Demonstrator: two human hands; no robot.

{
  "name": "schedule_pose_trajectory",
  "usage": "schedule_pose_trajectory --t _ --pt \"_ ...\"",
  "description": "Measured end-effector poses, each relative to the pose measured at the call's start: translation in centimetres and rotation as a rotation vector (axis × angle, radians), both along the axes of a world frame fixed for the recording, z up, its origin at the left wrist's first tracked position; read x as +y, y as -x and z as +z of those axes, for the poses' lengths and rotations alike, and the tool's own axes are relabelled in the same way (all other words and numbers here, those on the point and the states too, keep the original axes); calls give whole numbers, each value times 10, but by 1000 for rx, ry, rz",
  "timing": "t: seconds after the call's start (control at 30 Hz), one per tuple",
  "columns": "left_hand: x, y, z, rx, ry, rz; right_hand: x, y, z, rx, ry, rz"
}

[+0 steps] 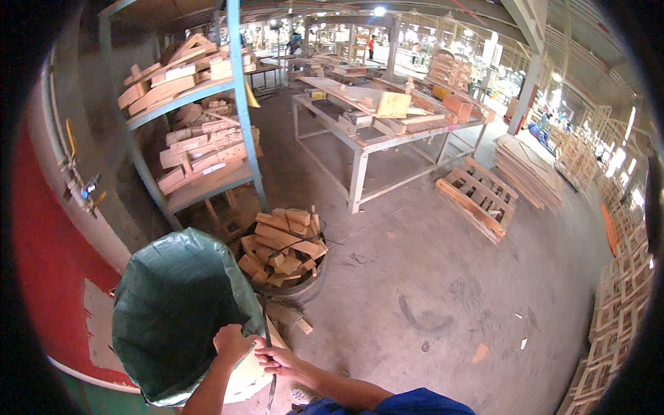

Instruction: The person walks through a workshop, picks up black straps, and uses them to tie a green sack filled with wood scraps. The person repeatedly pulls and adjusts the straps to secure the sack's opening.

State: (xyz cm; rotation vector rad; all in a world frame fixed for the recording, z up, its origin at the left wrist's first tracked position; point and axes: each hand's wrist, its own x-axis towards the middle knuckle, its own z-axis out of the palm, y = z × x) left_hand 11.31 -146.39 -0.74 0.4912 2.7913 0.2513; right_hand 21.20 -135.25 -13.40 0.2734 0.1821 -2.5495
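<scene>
A big green woven sack [173,304] stands at the lower left and bulges upward. My left hand [234,342] is closed on the sack's rim at its right side. Just to the right, my right hand [277,360] is closed around a thin dark strip [268,391] that runs up and down along the sack's edge. The two hands are almost touching. Behind them a round metal tub [301,290] is piled high with short wood offcuts [280,245]. A loose wood piece [285,315] lies on the floor between the tub and my hands.
A blue metal shelf rack [242,104] stacked with wood blocks stands at the back left, against a red and grey wall [48,263]. A long metal workbench [387,131] with boards fills the middle. A pallet [477,197] and board stacks [529,173] lie to the right on the concrete floor.
</scene>
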Motion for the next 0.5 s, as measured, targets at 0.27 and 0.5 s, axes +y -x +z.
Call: schedule_pose_trajectory --t 0.27,0.5 --pt "-22 -6 -14 191 -13 -111 -14 -3 10 49 -194 38" --pt "-20 -13 -27 147 -56 -8 -4 -3 5 284 -661 96"
